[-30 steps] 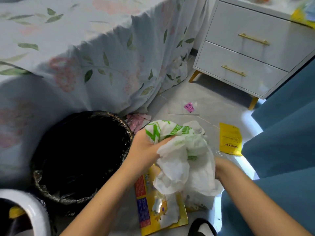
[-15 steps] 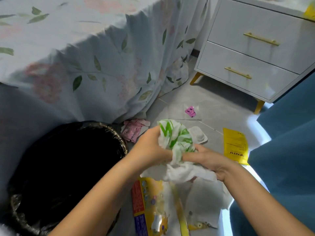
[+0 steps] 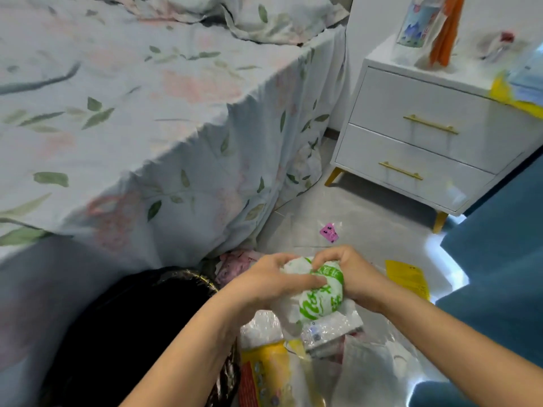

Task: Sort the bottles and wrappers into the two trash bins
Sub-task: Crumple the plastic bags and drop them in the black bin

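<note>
Head view: both hands, left and right, squeeze a crumpled white-and-green plastic bag beside the black-lined round trash bin, above yellow wrappers littering the floor.

A bin is standing near left, at the foot of a bed filling the far left. Both hands — left hand and right hand — are meeting around a crumpled bag just right of the bin. Wrappers are lying beneath them. A nightstand is standing far right, with a small wrapper lying on the floor between it and the hands.
</note>
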`<state>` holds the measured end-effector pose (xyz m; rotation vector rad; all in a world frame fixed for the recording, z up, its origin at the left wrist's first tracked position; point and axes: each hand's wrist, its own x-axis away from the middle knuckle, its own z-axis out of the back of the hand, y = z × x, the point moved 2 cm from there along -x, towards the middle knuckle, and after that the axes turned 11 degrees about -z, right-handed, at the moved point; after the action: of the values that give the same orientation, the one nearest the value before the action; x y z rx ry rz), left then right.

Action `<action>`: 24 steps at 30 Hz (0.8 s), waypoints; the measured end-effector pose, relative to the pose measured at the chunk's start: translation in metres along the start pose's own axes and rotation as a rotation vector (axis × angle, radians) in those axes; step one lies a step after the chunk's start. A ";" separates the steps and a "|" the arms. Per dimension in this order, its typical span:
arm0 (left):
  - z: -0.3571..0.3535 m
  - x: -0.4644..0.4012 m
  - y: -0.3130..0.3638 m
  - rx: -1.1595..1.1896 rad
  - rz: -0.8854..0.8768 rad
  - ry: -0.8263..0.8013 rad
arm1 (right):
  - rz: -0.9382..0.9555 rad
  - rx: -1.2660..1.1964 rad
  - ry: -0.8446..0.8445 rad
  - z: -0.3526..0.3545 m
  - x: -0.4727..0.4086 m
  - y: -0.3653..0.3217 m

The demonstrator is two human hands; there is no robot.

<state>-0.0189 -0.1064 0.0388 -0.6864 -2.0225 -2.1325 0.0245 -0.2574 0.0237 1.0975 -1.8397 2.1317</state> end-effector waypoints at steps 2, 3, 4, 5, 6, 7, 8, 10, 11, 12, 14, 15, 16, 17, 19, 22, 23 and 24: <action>0.011 0.009 0.004 0.070 -0.042 0.053 | 0.009 0.024 -0.024 -0.008 0.007 -0.015; 0.016 0.014 0.004 0.125 -0.063 0.102 | 0.005 0.002 -0.039 -0.014 0.010 -0.023; 0.020 0.020 0.003 0.170 -0.085 0.159 | -0.004 -0.038 -0.074 -0.019 0.012 -0.028; 0.025 0.027 0.002 0.200 -0.108 0.214 | -0.008 -0.098 -0.126 -0.025 0.015 -0.034; 0.028 0.034 0.000 0.211 -0.136 0.261 | -0.012 -0.185 -0.197 -0.031 0.018 -0.039; 0.031 0.041 -0.002 0.216 -0.165 0.298 | -0.030 -0.272 -0.267 -0.038 0.025 -0.045; 0.033 0.048 -0.004 0.209 -0.192 0.329 | -0.050 -0.297 -0.314 -0.046 0.030 -0.049; 0.035 0.062 -0.011 0.168 -0.233 0.407 | -0.061 -0.109 -0.285 -0.058 0.033 -0.047; 0.035 0.071 -0.015 0.147 -0.242 0.456 | -0.058 0.024 -0.230 -0.066 0.035 -0.043; 0.035 0.078 -0.021 0.130 -0.244 0.499 | -0.044 0.121 -0.192 -0.073 0.037 -0.039; 0.037 0.093 -0.034 0.134 -0.233 0.539 | -0.008 0.205 -0.150 -0.088 0.038 -0.033; 0.039 0.100 -0.039 0.155 -0.219 0.544 | 0.015 0.228 -0.145 -0.094 0.037 -0.030; 0.042 0.108 -0.045 0.180 -0.206 0.544 | 0.042 0.255 -0.145 -0.101 0.035 -0.028; 0.047 0.116 -0.050 0.200 -0.198 0.543 | 0.067 0.286 -0.155 -0.110 0.033 -0.026; 0.061 0.131 -0.061 0.172 -0.205 0.558 | 0.118 0.376 -0.174 -0.131 0.029 -0.022; 0.082 0.152 -0.071 -0.019 -0.259 0.576 | 0.130 0.381 -0.231 -0.164 0.026 -0.015; 0.090 0.158 -0.074 -0.073 -0.264 0.585 | 0.113 0.340 -0.252 -0.172 0.025 -0.014; 0.097 0.162 -0.076 -0.114 -0.257 0.595 | 0.106 0.314 -0.271 -0.177 0.025 -0.015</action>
<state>-0.1697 0.0302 0.0342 0.2075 -1.7330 -2.2353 -0.0632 -0.1036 0.0506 1.4497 -1.7370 2.5055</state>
